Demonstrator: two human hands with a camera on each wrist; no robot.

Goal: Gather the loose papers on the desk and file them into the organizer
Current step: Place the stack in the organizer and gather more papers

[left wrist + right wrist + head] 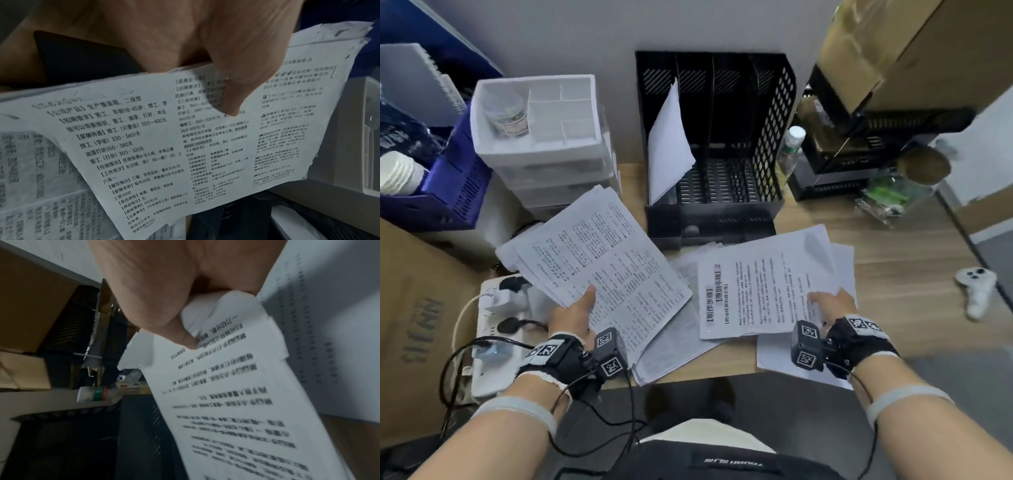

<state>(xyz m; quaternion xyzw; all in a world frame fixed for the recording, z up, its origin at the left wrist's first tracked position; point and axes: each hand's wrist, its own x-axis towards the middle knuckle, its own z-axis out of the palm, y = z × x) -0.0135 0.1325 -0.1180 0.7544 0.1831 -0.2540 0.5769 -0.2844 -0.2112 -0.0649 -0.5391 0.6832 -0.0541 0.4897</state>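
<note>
My left hand (577, 313) pinches a printed stack of papers (599, 270) lifted over the desk's left side, thumb on top (232, 97). In the left wrist view the same stack (164, 146) fills the frame. My right hand (828, 306) pinches a second sheaf of papers (760, 287) near its lower right corner, thumb (185, 339) on the page (236, 402). More loose sheets (678, 346) lie on the desk beneath both. The black mesh organizer (770, 137) stands at the back, with one white sheet (667, 144) leaning in its left slot.
A white drawer unit (541, 137) and blue crate (455, 185) stand at back left, a power strip (493, 325) and cardboard box (417, 325) at left. A bottle (792, 144), black rack (859, 154), plastic bag and white controller (976, 287) sit at right.
</note>
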